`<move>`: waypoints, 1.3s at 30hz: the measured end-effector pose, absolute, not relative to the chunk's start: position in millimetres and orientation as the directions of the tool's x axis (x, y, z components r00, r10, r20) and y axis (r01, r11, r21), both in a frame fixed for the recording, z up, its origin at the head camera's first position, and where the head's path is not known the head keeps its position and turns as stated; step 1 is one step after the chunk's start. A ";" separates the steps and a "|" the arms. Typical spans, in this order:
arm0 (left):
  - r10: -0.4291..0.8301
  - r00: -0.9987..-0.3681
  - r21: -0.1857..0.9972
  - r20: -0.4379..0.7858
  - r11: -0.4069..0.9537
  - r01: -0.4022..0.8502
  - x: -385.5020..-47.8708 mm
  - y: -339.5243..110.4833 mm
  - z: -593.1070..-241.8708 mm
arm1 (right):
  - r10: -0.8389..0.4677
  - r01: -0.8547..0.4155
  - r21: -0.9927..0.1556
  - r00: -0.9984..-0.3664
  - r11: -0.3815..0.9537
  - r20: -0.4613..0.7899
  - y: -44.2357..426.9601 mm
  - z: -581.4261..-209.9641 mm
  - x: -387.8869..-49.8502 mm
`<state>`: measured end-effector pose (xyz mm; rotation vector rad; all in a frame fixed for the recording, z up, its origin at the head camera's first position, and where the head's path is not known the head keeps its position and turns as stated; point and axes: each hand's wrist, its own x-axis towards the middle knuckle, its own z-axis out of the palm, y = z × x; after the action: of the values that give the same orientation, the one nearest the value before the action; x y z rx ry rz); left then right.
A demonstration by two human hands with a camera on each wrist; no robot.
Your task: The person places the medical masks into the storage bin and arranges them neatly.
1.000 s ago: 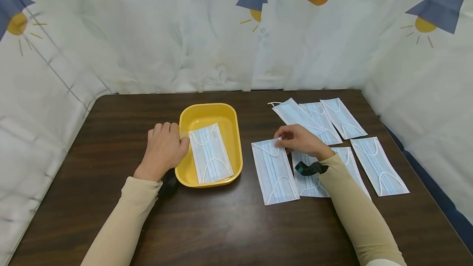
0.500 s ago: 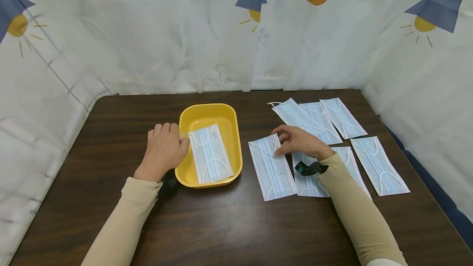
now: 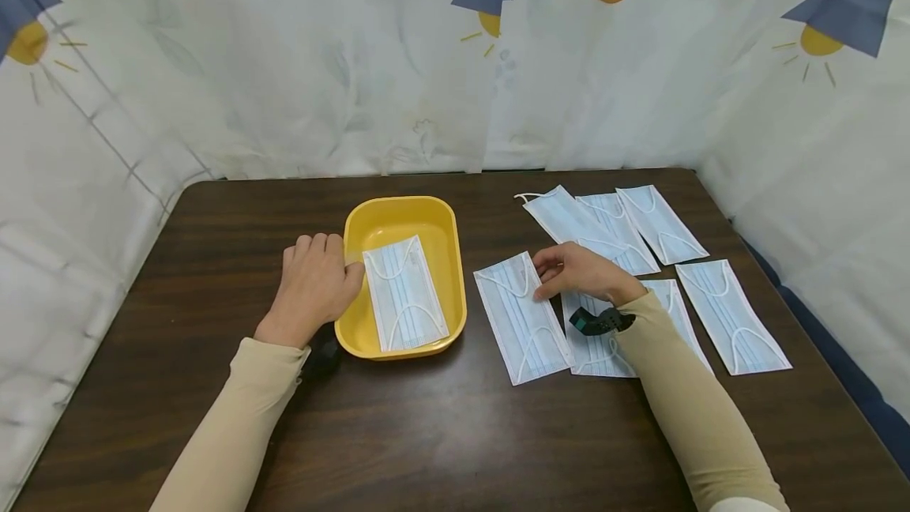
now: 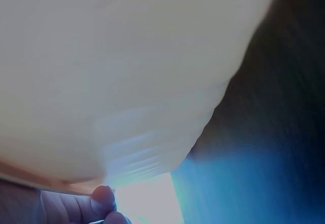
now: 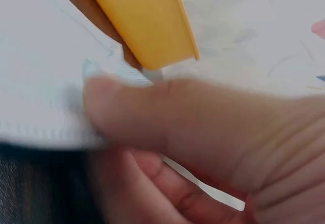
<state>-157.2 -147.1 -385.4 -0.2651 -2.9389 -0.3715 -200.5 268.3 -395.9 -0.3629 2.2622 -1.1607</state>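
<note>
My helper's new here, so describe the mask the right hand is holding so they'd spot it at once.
On the brown table, find the yellow tray. To its right, the right hand pinches the mask by its edge; it's the leftmost mask outside the tray.

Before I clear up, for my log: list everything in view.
Tray: one, yellow, left of centre
Tray mask: one, light blue, inside
Held mask: one, light blue, right of tray
Other masks: at least five, light blue, farther right
Table: one, dark brown, underneath
Backdrop: one, printed white, behind
Strip: one, dark blue, far right
Wristband: at least one, dark, right side
Sleeves: two, beige, both arms
Left grip: one, bare, on tray rim
Right grip: one, bare, on held mask
</note>
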 end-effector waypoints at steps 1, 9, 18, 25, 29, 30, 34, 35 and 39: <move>0.155 -0.969 0.229 0.192 0.953 0.198 -157.5 -146.9 -385.0 | -0.466 0.016 -0.809 -0.811 0.587 -0.354 268.1 -395.2 -200.6; 0.151 -0.971 0.236 0.187 0.952 0.194 -156.2 -146.5 -383.7 | -0.446 0.082 -0.841 -0.818 0.534 -0.363 265.4 -393.4 -198.4; 0.151 -0.972 0.229 0.183 0.954 0.191 -154.8 -146.7 -383.3 | -0.433 0.095 -0.813 -0.807 0.574 -0.400 266.7 -394.6 -199.3; 0.154 -0.971 0.232 0.181 0.953 0.194 -155.1 -146.8 -382.4 | -0.488 0.077 -0.838 -0.783 0.540 -0.386 267.4 -396.9 -199.7; 0.150 -0.975 0.235 0.167 0.954 0.187 -155.6 -146.5 -382.1 | -0.483 0.088 -0.846 -0.787 0.526 -0.383 267.0 -398.8 -199.6; 0.148 -0.975 0.235 0.164 0.954 0.185 -155.8 -146.3 -382.0 | -0.478 0.092 -0.844 -0.789 0.528 -0.385 267.0 -399.2 -199.6; 0.143 -0.977 0.234 0.157 0.956 0.177 -155.9 -145.5 -381.4 | -0.476 0.088 -0.843 -0.792 0.531 -0.383 267.2 -400.1 -199.1; 0.142 -0.978 0.234 0.156 0.956 0.176 -155.9 -145.5 -381.4 | -0.476 0.089 -0.843 -0.792 0.530 -0.382 267.1 -400.0 -199.0; 0.143 -0.978 0.236 0.155 0.955 0.177 -155.4 -145.3 -381.4 | -0.482 0.084 -0.851 -0.793 0.519 -0.372 266.9 -398.8 -198.7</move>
<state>-155.4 -145.3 -381.4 -0.2440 -2.9710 -0.3772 -198.7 266.9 -398.8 -0.3226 2.1764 -1.2631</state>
